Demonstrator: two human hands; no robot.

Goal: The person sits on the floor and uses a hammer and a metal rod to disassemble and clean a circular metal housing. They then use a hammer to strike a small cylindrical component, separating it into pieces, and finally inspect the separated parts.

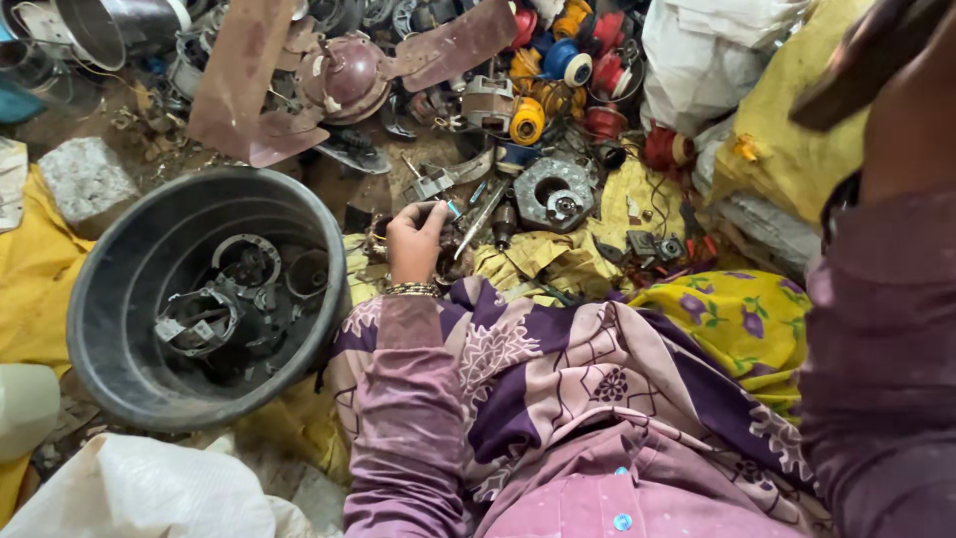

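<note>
Grey metal scrap surrounds a seated person whose left hand (416,242) closes its grip on a small metal part (445,211), held just beside a screwdriver (482,217) on yellow cloth (558,254). A black tub (119,289) of motor housings sits at the left. The right hand (911,110) is raised at frame edge, holding a dark wooden handle (861,65).

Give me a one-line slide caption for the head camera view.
Left hand grips small metal part beside black tub of motor housings.

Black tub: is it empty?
No: the black tub holds several dark metal motor housings lying in its bottom.
</note>
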